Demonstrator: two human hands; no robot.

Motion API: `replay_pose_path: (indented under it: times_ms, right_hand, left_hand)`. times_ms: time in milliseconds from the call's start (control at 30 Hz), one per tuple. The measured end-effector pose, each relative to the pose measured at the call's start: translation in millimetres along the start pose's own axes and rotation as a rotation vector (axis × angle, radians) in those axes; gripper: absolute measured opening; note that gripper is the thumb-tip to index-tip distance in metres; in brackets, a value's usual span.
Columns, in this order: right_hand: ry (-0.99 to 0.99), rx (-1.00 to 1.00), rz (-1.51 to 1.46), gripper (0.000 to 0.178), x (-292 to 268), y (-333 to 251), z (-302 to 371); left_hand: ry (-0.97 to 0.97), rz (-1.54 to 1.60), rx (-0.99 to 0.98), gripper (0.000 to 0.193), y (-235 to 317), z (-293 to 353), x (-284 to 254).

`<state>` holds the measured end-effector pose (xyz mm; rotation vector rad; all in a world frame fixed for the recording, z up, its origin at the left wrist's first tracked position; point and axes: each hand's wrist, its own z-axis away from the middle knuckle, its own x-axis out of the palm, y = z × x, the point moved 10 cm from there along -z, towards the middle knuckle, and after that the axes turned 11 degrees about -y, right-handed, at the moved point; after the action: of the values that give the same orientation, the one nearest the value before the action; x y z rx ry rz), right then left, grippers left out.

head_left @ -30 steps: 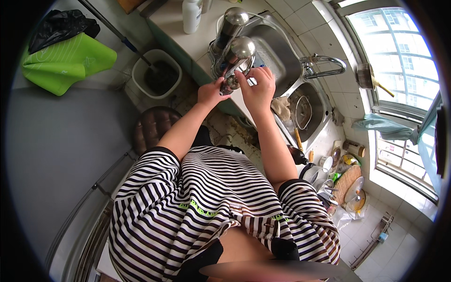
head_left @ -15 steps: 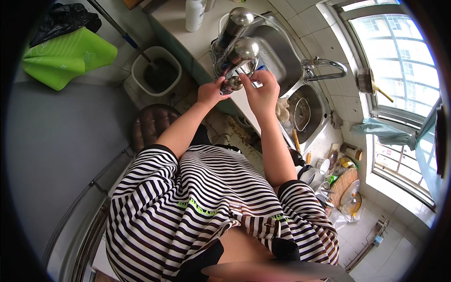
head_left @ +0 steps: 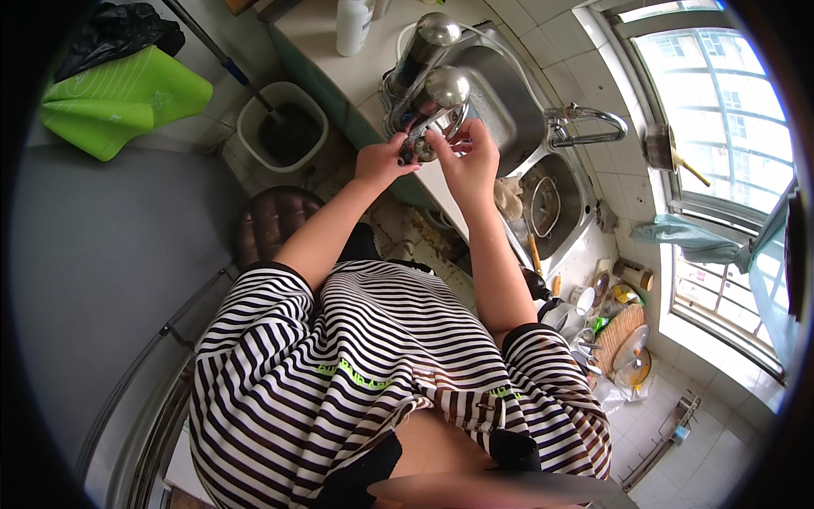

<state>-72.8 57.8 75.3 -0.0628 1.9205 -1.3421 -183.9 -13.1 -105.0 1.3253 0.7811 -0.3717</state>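
Observation:
In front of two upright stainless-steel canisters with domed tops (head_left: 447, 88), both of my hands meet at the counter's edge. My left hand (head_left: 381, 163) is closed around a small dark and shiny metal fitting (head_left: 416, 149) from its left side. From the right, my right hand (head_left: 471, 163) bends over the same fitting, its thumb against the top and its fingers curled. Whether the fitting joins the canisters cannot be told. Fingers hide much of the fitting's lower part and the base of the nearer canister.
A steel double sink (head_left: 551, 199) with a curved tap (head_left: 585, 124) lies to the right. A white bottle (head_left: 353, 27) stands at the back of the counter. On the floor at left are a bucket (head_left: 315, 106) with a mop and a brown round stool (head_left: 270, 227).
My right thumb has come down onto the fitting, and the right hand's fingers have shifted and loosened a little. My left hand stays almost where it was.

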Motion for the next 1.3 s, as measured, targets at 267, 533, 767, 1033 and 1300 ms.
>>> replay_pose_path:
  times_ms: [267, 533, 767, 1033, 1300]
  right_hand:
    - [-0.118, 0.105, 0.472, 0.06, 34, 24, 8]
    - [-0.172, -0.008, 0.322, 0.045, 36, 25, 9]
    - [-0.06, -0.029, 0.459, 0.051, 27, 8, 11]
    - [-0.204, -0.083, 0.295, 0.05, 34, 21, 5]
    - [-0.13, 0.006, 0.479, 0.047, 36, 13, 9]
  left_hand:
    - [0.007, -0.056, 0.044, 0.064, -6, 0, 14]
    - [0.047, 0.038, 0.083, 0.062, -10, 3, 17]
    - [0.069, 0.003, 0.098, 0.064, -11, 2, 20]
    - [0.052, 0.029, -0.013, 0.059, -22, 3, 27]
    - [0.06, 0.005, -0.025, 0.07, -27, 2, 32]
